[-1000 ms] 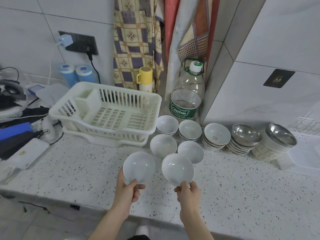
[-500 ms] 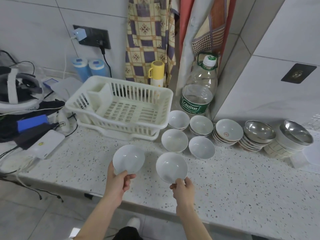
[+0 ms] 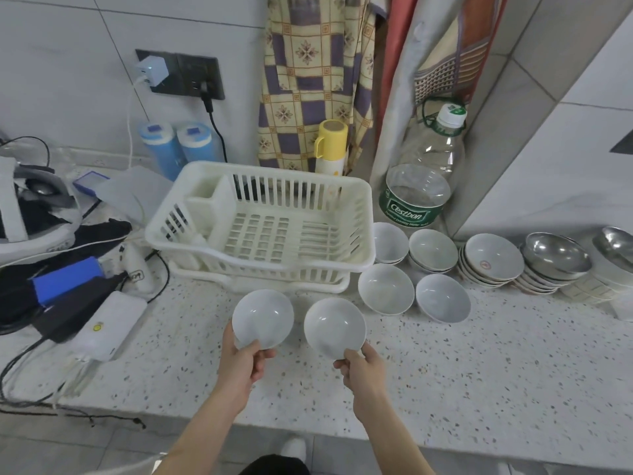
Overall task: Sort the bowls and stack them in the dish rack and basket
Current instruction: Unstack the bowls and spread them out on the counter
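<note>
My left hand (image 3: 244, 361) pinches the near rim of a white bowl (image 3: 263, 317), held above the counter in front of the white plastic dish rack (image 3: 366, 231). My right hand (image 3: 361, 368) pinches the rim of a second white bowl (image 3: 334, 327) just to the right. The rack holds no dishes. More white bowls (image 3: 386, 293) stand on the counter right of the rack, singly and in low stacks. Farther right are a stack of logo bowls (image 3: 493, 255) and stacked steel bowls (image 3: 555, 255).
A large Cestbon water bottle (image 3: 421, 186) and a yellow flask (image 3: 330, 145) stand behind the rack. Left of the rack lie cables, a white power bank (image 3: 109, 323), blue devices and a headset. The counter's front edge (image 3: 308, 430) runs just below my hands.
Both hands have carried their bowls leftward and a little forward, closer to the front of the dish rack. The view has shifted left with them.
</note>
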Action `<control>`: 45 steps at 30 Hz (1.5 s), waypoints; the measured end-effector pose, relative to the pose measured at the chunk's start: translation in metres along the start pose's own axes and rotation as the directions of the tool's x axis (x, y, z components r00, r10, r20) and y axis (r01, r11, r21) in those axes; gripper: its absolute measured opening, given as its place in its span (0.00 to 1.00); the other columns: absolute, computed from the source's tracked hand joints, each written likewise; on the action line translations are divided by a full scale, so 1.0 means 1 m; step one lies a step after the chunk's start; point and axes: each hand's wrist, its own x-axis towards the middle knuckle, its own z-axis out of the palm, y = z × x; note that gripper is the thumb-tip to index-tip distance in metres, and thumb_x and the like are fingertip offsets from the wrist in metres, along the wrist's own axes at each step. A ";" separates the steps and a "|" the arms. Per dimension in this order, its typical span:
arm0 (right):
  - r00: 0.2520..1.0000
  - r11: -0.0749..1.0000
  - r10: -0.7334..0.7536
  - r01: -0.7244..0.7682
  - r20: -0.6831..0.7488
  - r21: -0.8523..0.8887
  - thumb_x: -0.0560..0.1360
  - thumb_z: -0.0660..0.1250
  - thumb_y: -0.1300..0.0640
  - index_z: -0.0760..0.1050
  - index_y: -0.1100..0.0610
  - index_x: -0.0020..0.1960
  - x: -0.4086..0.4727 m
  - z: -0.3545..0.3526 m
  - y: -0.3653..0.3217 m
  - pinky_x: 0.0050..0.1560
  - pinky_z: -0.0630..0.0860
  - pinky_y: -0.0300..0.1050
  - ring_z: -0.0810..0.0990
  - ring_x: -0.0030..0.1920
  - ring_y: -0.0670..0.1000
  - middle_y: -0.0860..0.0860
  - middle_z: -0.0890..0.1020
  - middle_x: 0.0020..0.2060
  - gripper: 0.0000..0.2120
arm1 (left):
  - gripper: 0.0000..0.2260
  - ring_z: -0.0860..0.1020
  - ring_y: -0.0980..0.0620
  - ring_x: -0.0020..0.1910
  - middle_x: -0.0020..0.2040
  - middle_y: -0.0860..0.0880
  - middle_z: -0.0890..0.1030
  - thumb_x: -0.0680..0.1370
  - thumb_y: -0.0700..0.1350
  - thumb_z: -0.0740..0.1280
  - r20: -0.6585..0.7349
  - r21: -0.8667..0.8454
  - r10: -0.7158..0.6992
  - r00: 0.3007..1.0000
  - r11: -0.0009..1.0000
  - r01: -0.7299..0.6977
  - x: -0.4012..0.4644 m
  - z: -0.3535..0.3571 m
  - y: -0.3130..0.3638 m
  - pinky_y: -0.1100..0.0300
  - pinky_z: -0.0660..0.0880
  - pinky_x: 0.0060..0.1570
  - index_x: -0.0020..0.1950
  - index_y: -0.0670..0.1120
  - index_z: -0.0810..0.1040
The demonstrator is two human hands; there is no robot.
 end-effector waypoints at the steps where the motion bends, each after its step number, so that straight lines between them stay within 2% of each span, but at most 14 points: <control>1: 1.000 1.000 0.005 -0.005 -0.009 0.004 0.77 0.58 0.68 0.72 0.58 0.68 0.001 0.003 -0.001 0.26 0.66 0.36 0.69 0.26 0.46 0.54 0.78 0.27 0.20 | 0.29 0.73 0.56 0.23 0.40 0.36 0.82 0.79 0.32 0.60 0.003 0.007 -0.004 1.000 1.000 0.004 0.003 -0.002 0.001 0.63 0.64 0.20 0.72 0.60 0.63; 7: 0.999 1.000 0.023 -0.023 -0.048 0.001 0.77 0.59 0.68 0.70 0.57 0.71 0.013 0.010 -0.003 0.23 0.67 0.35 0.71 0.26 0.46 0.54 0.77 0.29 0.23 | 0.27 0.72 0.57 0.23 0.41 0.36 0.81 0.79 0.33 0.59 0.051 0.032 -0.011 0.999 0.999 0.010 0.012 -0.003 0.005 0.63 0.64 0.21 0.67 0.63 0.67; 12: 0.997 0.998 0.059 -0.059 -0.052 0.009 0.76 0.59 0.68 0.73 0.58 0.67 0.016 0.012 0.000 0.23 0.67 0.35 0.72 0.24 0.45 0.55 0.78 0.30 0.21 | 0.26 0.72 0.58 0.22 0.41 0.36 0.81 0.80 0.33 0.59 0.075 0.021 -0.014 0.997 1.000 0.012 0.013 -0.001 0.008 0.65 0.64 0.20 0.65 0.64 0.67; 16: 0.997 0.998 0.064 -0.064 -0.041 0.016 0.75 0.58 0.70 0.74 0.56 0.66 0.020 0.015 0.000 0.23 0.66 0.36 0.72 0.24 0.45 0.53 0.78 0.26 0.21 | 0.26 0.73 0.58 0.22 0.44 0.34 0.81 0.80 0.34 0.59 0.081 0.020 -0.035 0.996 0.999 0.033 0.018 -0.003 0.009 0.65 0.64 0.20 0.69 0.62 0.65; 20: 0.997 0.998 0.063 -0.063 -0.034 0.017 0.76 0.59 0.69 0.74 0.56 0.64 0.021 0.017 -0.001 0.25 0.65 0.37 0.70 0.24 0.45 0.52 0.77 0.24 0.20 | 0.28 0.71 0.56 0.22 0.41 0.34 0.83 0.80 0.34 0.60 0.060 0.040 -0.040 0.997 0.998 0.038 0.020 -0.004 0.008 0.63 0.64 0.21 0.73 0.61 0.62; 28: 0.997 0.997 0.076 -0.075 -0.027 0.024 0.76 0.59 0.69 0.74 0.58 0.65 0.025 0.017 -0.001 0.23 0.64 0.36 0.69 0.25 0.46 0.55 0.77 0.28 0.19 | 0.30 0.71 0.56 0.21 0.36 0.38 0.84 0.78 0.33 0.61 0.036 0.065 -0.030 0.999 0.997 0.028 0.020 -0.004 0.007 0.63 0.64 0.20 0.75 0.59 0.62; 35: 0.996 0.997 0.078 -0.078 -0.041 0.015 0.76 0.59 0.68 0.74 0.57 0.64 0.028 0.021 -0.001 0.22 0.63 0.36 0.69 0.24 0.46 0.54 0.76 0.27 0.19 | 0.30 0.73 0.55 0.21 0.39 0.37 0.85 0.79 0.33 0.60 0.038 0.067 -0.048 0.998 0.997 0.046 0.019 -0.004 0.008 0.64 0.64 0.19 0.75 0.58 0.61; 45: 0.995 0.997 0.082 -0.082 -0.059 0.008 0.76 0.58 0.66 0.75 0.56 0.62 0.029 0.024 0.002 0.22 0.63 0.36 0.69 0.23 0.46 0.52 0.77 0.27 0.17 | 0.30 0.72 0.53 0.23 0.39 0.39 0.86 0.79 0.35 0.61 0.083 0.076 -0.065 0.994 0.995 0.058 0.023 -0.005 0.006 0.63 0.66 0.21 0.76 0.61 0.59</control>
